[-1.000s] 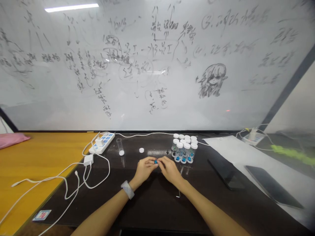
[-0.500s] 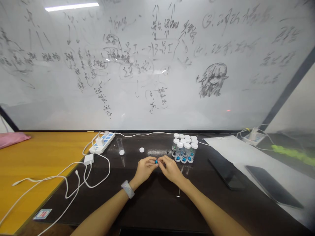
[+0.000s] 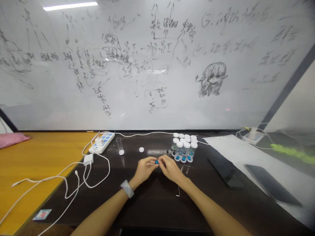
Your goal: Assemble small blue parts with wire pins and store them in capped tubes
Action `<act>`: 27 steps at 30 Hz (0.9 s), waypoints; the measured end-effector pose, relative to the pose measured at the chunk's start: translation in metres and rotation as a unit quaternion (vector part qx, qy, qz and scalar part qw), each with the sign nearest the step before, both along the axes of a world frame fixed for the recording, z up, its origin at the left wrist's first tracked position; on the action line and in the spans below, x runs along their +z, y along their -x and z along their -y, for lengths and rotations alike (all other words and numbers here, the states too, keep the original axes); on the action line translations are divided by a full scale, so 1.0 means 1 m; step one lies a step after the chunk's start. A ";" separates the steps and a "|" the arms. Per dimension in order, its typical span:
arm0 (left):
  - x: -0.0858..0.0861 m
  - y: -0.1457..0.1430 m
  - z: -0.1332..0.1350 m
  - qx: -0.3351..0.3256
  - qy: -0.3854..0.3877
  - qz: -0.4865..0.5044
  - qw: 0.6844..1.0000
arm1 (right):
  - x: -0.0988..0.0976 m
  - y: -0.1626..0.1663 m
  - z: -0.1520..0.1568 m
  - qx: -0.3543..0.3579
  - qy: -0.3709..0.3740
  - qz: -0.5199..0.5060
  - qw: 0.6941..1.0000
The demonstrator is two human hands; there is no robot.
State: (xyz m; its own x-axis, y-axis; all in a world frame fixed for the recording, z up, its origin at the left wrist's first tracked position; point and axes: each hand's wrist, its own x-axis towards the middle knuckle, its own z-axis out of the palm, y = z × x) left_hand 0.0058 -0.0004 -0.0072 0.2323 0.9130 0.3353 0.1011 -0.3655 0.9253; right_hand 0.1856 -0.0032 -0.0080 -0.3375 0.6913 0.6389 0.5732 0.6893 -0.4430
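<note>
Small blue part (image 3: 156,161), pinched betw. fingers of left hand (image 3: 144,169) & right hand (image 3: 170,169), both closed on it, low over dark table (image 3: 152,203), centre. Prob. very light, rigid, easy to drop; best held at its sides w/ fingertips. Looks glossy blue, tiny; shape too small to tell. Capped clear vials (image 3: 184,148) w/ blue contents stand just behind right hand.

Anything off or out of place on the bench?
One clear vial stands uncapped, apart from the capped cluster; a loose white cap lies on the dark table. Both hands pinch a small blue part. Nothing spilled.
</note>
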 end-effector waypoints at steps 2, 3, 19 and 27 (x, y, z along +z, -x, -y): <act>0.000 0.001 -0.001 -0.008 0.000 0.000 1.000 | 0.002 -0.002 0.000 0.006 -0.018 0.036 0.999; 0.000 0.001 -0.001 -0.012 0.004 0.000 1.000 | 0.003 -0.004 0.000 0.009 -0.027 0.055 0.998; -0.002 -0.002 0.001 0.017 -0.006 -0.005 1.000 | -0.004 0.011 0.006 -0.061 -0.021 0.013 0.998; -0.004 -0.003 -0.002 0.024 -0.005 0.003 1.000 | -0.009 0.014 0.005 -0.087 -0.076 0.116 0.987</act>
State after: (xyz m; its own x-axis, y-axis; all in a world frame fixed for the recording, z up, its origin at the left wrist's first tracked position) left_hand 0.0088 0.0013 -0.0115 0.1862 0.9195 0.3460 0.1122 -0.3698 0.9223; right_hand 0.1718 -0.0081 -0.0166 -0.3709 0.6542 0.6591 0.7626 0.6196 -0.1859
